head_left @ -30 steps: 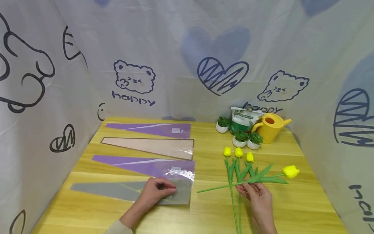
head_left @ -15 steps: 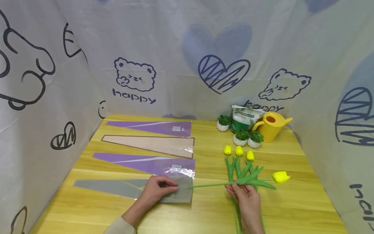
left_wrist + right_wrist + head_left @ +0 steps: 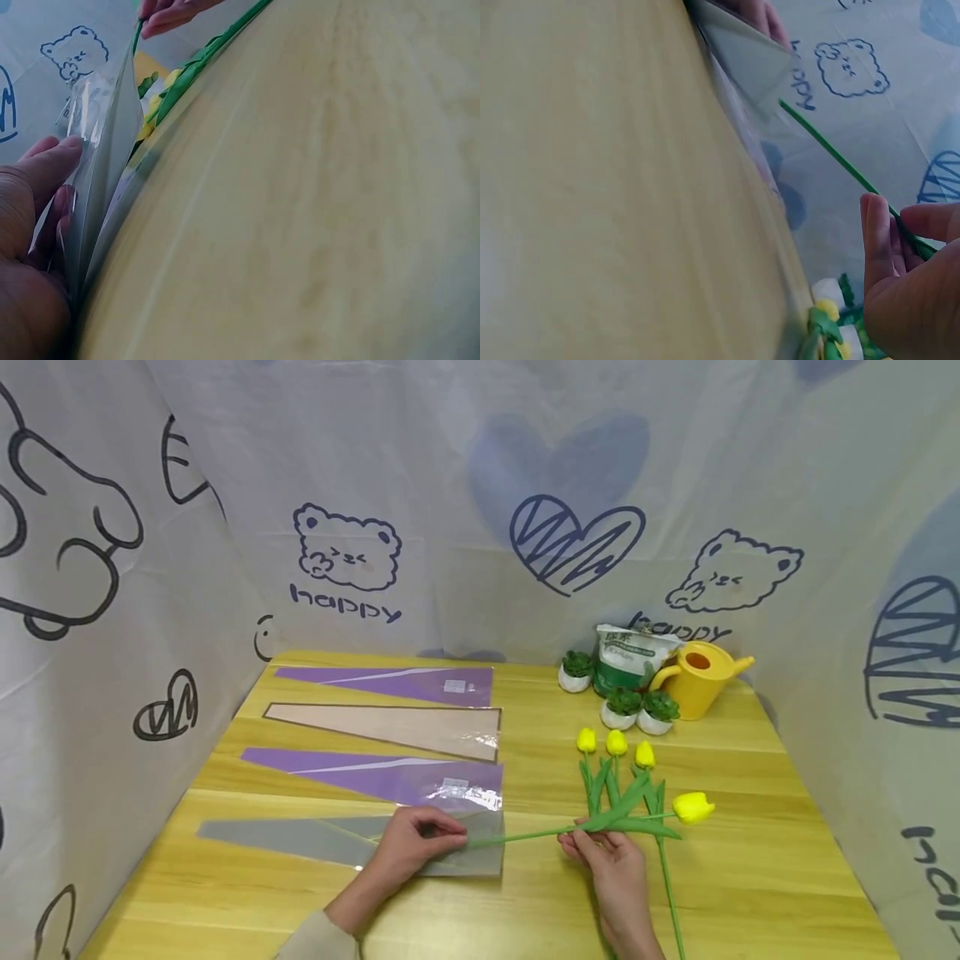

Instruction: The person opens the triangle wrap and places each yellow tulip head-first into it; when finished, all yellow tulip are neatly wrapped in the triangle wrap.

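Note:
In the head view my left hand (image 3: pixel 422 843) pinches the wide end of a grey tapered flower sleeve (image 3: pixel 300 837). The left wrist view shows its clear film (image 3: pixel 94 120) between thumb and fingers, with the layers standing apart. My right hand (image 3: pixel 613 868) pinches the green stem of a yellow tulip (image 3: pixel 693 807), held sideways with the bloom to the right. The stem's cut end (image 3: pixel 787 106) is at the sleeve's mouth; how far inside it lies, I cannot tell. Under the held flower lie several more tulips (image 3: pixel 617 743), their stems partly covered by my right hand.
Behind the grey sleeve lie two purple sleeves (image 3: pixel 360 764) and a beige one (image 3: pixel 390 727). Small potted succulents (image 3: pixel 576 670), a white and green bag (image 3: pixel 630 660) and a yellow watering can (image 3: pixel 703 681) stand at the back right. Printed cloth (image 3: pixel 450 527) encloses the wooden table.
My right hand has moved left with the tulip, bringing the stem's end from beside the sleeve to its wide end by my left fingers. My left hand has kept its grip on the sleeve.

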`<state>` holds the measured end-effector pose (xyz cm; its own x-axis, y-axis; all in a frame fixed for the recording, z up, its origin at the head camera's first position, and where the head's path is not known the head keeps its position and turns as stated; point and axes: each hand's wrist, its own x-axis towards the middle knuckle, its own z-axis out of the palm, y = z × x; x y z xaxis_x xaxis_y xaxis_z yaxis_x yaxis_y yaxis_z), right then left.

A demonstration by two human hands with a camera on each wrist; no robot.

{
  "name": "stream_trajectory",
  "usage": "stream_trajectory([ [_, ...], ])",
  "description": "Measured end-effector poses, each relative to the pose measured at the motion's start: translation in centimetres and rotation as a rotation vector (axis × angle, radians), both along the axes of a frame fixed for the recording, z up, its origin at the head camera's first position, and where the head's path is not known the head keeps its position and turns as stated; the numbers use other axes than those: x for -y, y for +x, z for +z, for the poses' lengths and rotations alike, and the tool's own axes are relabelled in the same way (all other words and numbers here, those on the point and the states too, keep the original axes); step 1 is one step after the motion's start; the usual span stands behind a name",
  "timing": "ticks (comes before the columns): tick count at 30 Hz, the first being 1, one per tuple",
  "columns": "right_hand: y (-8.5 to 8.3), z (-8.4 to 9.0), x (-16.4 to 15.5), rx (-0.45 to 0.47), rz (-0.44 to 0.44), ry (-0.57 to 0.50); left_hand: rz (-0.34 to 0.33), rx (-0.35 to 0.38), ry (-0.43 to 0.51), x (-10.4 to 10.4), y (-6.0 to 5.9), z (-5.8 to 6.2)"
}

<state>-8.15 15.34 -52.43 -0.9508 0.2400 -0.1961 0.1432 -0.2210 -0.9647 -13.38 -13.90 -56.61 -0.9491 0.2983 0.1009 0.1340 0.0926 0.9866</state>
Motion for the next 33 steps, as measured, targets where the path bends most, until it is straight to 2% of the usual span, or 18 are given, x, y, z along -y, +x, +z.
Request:
stream_trajectory([
  [10,-0.1,-0.2,2.2,0.046,0.091,0.011,0.005,-0.001,0.006,-0.9,0.0,0.0],
  [16,0.2,-0.4,3.9,0.054,0.144,0.06,-0.004,-0.018,0.002,-1.3,0.1,0.1],
  [24,-0.1,-0.5,4.7,0.049,0.143,0.118,0.016,-0.027,-0.001,-1.6,0.2,0.5],
  [33,-0.5,-1.1,5.3,0.055,0.164,0.065,0.029,-0.065,-0.026,-2.3,0.0,0.7],
])
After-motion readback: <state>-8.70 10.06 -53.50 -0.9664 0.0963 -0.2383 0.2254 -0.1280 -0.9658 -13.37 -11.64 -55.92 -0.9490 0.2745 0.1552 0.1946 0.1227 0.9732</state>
